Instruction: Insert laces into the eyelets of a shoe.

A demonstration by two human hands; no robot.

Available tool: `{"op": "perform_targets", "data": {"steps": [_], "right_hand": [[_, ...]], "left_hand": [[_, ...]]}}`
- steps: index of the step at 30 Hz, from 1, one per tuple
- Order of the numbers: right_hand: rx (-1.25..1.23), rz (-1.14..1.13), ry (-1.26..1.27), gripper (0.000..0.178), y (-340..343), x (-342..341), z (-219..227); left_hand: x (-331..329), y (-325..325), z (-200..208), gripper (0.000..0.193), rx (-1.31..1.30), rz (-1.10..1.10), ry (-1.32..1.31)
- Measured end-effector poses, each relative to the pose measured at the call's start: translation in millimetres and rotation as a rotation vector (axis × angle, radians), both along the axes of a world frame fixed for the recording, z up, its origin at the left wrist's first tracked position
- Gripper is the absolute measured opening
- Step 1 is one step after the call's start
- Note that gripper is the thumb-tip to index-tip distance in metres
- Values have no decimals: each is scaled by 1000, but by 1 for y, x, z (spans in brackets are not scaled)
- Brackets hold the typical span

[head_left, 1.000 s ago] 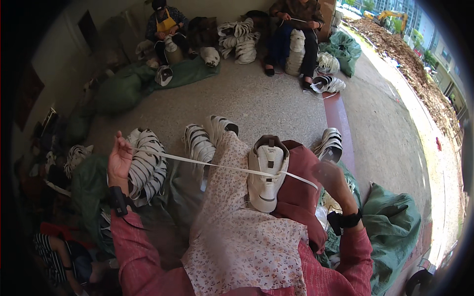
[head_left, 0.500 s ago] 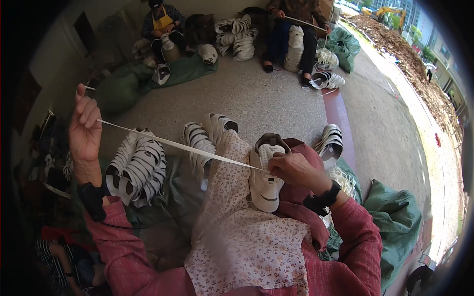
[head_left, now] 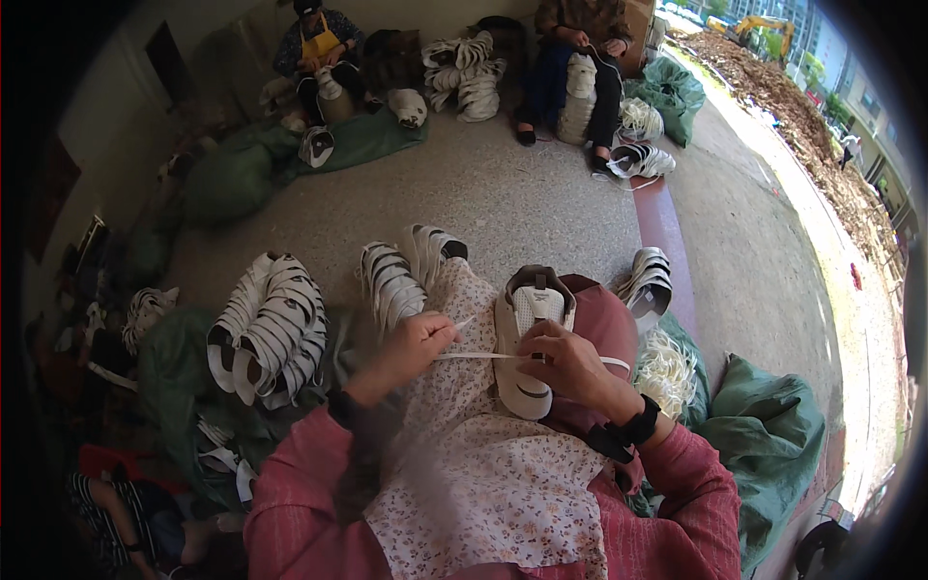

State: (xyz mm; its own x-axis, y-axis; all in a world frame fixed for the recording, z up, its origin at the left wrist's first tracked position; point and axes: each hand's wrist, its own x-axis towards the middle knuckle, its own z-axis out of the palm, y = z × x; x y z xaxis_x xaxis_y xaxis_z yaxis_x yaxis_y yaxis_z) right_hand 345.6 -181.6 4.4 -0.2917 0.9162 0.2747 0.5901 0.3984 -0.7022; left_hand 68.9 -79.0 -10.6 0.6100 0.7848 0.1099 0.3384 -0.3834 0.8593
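Note:
A white shoe upper (head_left: 523,396) with a grey collar and mesh tongue rests across my lap, toe toward me. My right hand (head_left: 568,365) is closed over its lacing area, fingers pinching a flat white shoelace (head_left: 478,356). Left of the shoe, my left hand (head_left: 418,346) is closed on the same lace, and a short end sticks up from its fingers. Between the two hands the lace runs nearly level across the shoe. Another stretch of lace shows to the right of my right hand, over the dark red cloth (head_left: 597,314). My fingers hide the eyelets.
Stacks of white shoe uppers (head_left: 275,324) stand left, with more uppers (head_left: 391,280) beyond my knees and at right (head_left: 648,285). A bundle of white laces (head_left: 667,372) lies by green sacks (head_left: 768,416). Two people (head_left: 319,53) (head_left: 580,58) sit working at the back.
My left hand has come down and rightward from high at the left to beside the shoe. The long taut lace span is now short. My right hand stays at the shoe, slightly lower.

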Motion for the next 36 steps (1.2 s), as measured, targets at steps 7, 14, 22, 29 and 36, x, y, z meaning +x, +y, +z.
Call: {"op": "perform_targets", "data": {"steps": [7, 14, 22, 29, 36], "right_hand": [[-265, -46, 183, 26, -9, -3, 5], [-417, -45, 337, 25, -9, -3, 12], [-441, 4, 441, 22, -6, 4, 0], [-566, 15, 536, 19, -2, 7, 1], [-512, 55, 529, 15, -2, 9, 2]], "left_hand": [[49, -16, 5, 26, -19, -48, 141], [60, -16, 0, 19, 303, -132, 157], [62, -15, -11, 10, 557, -129, 90], [75, -22, -15, 12, 712, -92, 95], [72, -9, 22, 26, 823, -111, 41]]}}
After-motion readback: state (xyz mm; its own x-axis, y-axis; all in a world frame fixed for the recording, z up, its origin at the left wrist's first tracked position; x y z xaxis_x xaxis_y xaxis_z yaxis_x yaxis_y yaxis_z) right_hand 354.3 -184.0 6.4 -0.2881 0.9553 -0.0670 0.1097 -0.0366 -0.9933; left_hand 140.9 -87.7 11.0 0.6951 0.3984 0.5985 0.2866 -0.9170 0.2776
